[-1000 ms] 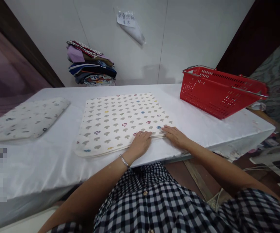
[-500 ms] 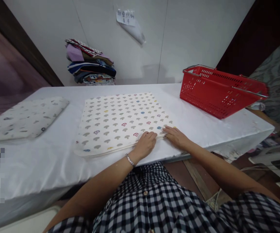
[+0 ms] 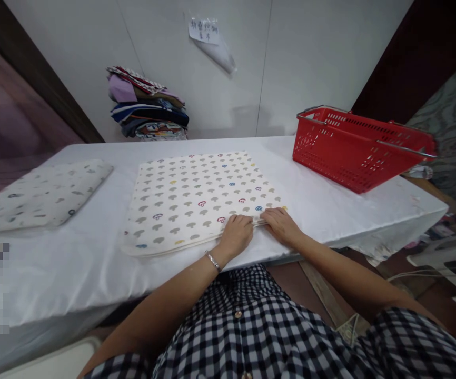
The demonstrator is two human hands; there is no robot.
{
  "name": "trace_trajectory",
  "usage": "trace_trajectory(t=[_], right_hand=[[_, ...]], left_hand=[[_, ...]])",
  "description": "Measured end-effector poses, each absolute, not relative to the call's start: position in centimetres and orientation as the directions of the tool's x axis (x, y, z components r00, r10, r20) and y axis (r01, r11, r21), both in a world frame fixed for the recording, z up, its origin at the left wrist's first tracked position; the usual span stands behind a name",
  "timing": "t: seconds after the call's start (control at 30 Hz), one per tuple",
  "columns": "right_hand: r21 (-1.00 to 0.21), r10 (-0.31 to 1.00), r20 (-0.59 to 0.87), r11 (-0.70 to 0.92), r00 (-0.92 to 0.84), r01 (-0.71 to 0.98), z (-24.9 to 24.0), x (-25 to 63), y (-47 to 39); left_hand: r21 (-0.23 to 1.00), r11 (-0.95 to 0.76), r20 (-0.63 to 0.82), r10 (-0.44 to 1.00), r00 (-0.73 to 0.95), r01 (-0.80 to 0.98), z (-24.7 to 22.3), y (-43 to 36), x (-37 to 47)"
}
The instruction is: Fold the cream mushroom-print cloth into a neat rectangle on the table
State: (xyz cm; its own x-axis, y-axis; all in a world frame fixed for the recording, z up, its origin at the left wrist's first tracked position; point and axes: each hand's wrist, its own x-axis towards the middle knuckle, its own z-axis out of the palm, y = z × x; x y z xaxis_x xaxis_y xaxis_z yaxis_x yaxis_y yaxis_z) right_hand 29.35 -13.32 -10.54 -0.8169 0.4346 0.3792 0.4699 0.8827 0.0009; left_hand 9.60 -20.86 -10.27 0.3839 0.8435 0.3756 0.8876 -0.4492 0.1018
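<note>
A folded white cloth (image 3: 196,197) printed with grey mushrooms, a few of them red, blue or yellow, lies flat on the table before me. Its layers show along the near edge. My left hand (image 3: 236,234) grips this edge right of its middle, fingers bent over the top and the thumb out of sight. Close beside it, my right hand (image 3: 281,223) holds the same edge near the right corner, fingers together on the cloth. A small gap separates the two hands.
Another folded cloth (image 3: 50,192) with a scattered print lies at the table's left. A red basket (image 3: 354,152) with metal handles stands at the right. Stacked folded fabrics (image 3: 149,108) sit against the back wall. White satin covers the table (image 3: 73,268).
My right hand has slid slightly left along the near edge, closer to my left hand. The mushroom cloth and the basket stay where they were.
</note>
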Motion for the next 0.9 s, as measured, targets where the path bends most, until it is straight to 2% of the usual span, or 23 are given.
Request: trace_trajectory(t=[0.27, 0.43, 0.67, 0.9], right_hand=[[0.085, 0.458, 0.315, 0.859, -0.831, 0.505, -10.5, 29.3, -13.6], [0.077, 0.459, 0.290, 0.864, -0.840, 0.498, -10.7, 29.4, -13.4], [0.072, 0.448, 0.303, 0.869, -0.841, 0.489, -11.0, 29.5, -13.3], [0.095, 0.573, 0.339, 0.768, -0.746, 0.633, -10.8, 31.2, -13.2]], left_hand=[[0.129, -0.403, 0.364, 0.869, 0.335, 0.906, -10.7, -20.8, 9.6], [0.044, -0.380, 0.324, 0.880, 0.347, 0.924, -10.5, -21.0, 9.7], [-0.012, -0.404, 0.306, 0.869, 0.388, 0.914, -10.6, -20.9, 9.9], [-0.006, -0.394, 0.317, 0.871, 0.375, 0.919, -10.8, -20.9, 9.8]])
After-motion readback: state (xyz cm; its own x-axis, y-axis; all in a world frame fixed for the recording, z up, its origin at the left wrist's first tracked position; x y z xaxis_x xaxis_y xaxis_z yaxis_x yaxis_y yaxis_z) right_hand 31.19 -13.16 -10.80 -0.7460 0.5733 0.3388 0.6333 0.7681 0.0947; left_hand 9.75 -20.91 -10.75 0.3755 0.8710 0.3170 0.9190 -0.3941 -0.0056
